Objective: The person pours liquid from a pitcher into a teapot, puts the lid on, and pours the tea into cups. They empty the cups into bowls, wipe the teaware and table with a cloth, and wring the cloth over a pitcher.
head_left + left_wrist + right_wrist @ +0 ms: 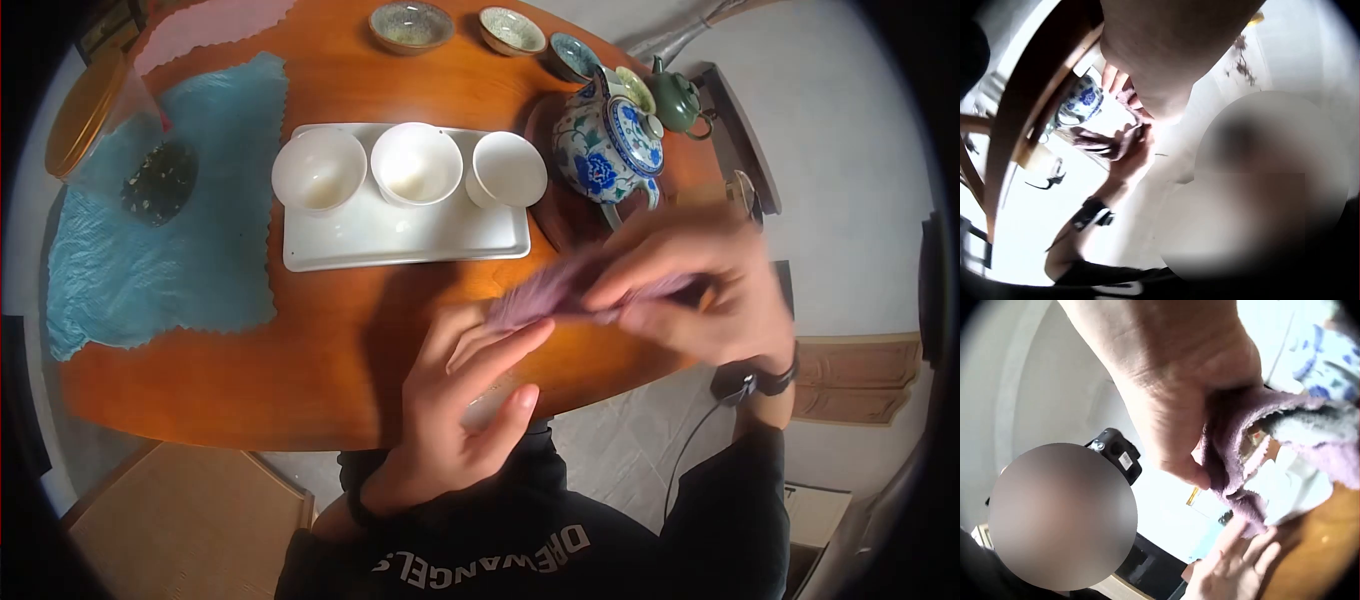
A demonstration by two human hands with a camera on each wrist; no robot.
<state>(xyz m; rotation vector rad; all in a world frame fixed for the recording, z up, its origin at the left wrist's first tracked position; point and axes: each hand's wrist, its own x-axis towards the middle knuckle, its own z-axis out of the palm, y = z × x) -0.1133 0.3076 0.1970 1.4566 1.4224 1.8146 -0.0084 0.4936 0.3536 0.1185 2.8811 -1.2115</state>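
A purple cloth (545, 290), blurred in the head view, hangs folded over the front of the table. My right hand (700, 280) pinches it between thumb and fingers; the right wrist view shows the cloth (1225, 447) bunched under that hand, with a greyish patch on one fold. Fairly straight fingers of my left hand (450, 400) reach to the cloth's left end, their tips right at its edge. Beyond the hands, a white tray (400, 245) bears three white cups (320, 170). A blue-and-white teapot (597, 150) stands just behind my right hand.
At left, a gold-lidded clear jar (85, 115) with dark leaves stands on a blue cloth (230, 270). Several glazed bowls (410, 28) line the far edge, and a green teapot (678, 100) sits at the far right. The table's curved front edge (590, 405) runs below the hands.
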